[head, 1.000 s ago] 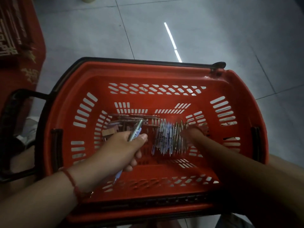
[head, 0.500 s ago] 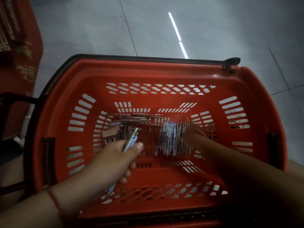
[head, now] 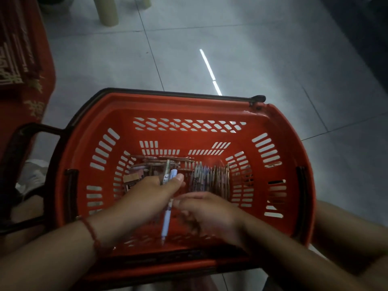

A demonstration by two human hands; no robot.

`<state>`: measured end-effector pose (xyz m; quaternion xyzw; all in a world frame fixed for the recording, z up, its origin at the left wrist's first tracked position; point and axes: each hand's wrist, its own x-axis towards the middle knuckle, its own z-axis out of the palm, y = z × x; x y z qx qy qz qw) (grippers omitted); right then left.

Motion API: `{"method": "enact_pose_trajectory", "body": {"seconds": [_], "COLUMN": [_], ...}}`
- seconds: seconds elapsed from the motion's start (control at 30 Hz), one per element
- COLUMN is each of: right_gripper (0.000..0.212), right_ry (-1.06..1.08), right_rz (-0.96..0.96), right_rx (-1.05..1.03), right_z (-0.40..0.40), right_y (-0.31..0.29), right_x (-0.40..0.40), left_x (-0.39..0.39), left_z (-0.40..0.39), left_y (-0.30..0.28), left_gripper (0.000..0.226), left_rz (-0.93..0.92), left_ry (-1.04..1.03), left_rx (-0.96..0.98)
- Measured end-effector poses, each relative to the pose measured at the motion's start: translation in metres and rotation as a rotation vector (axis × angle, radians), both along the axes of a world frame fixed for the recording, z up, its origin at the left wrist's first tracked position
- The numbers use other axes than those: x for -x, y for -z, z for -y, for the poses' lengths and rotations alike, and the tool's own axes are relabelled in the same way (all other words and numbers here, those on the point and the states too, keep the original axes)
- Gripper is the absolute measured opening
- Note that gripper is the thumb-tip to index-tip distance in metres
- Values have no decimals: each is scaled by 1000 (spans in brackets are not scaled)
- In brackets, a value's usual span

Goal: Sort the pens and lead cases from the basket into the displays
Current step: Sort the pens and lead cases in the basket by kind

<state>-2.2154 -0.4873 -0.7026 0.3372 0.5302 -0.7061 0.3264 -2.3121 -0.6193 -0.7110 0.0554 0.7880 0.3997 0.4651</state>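
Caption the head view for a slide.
Over a red shopping basket, the left hand grips a few pens while the blurred right hand reaches in beside them; more pens lie below.

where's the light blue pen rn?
Head view: the light blue pen is gripped in the left hand above the basket floor, just left of the right hand.

The right hand (head: 206,211) is motion-blurred, so its fingers' hold, if any, seems unreadable.
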Motion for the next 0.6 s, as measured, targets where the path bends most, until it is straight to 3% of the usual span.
{"method": "enact_pose_trajectory", "body": {"seconds": [0.13,0.23,0.47,0.6], "right_gripper": [13,13,15,14], "right_ry": [190,287,250,207], "right_rz": [-34,-71,-121,-100], "right_rx": [-88,-1,-196,-274], "right_z": [18,20,21,1], "right_y": [-6,-13,-23,-20], "right_x": [-10,-13,-14,-15], "left_x": [-4,-3,-4,0], "left_z": [-4,-3,0,5], "left_y": [-21,-29,-42,-35], "left_gripper": [48,57,32,42], "left_rz": [-21,-49,-26,-104], "left_ry": [78,80,-23,9], "left_rx": [-56,-98,-227,-154]}}
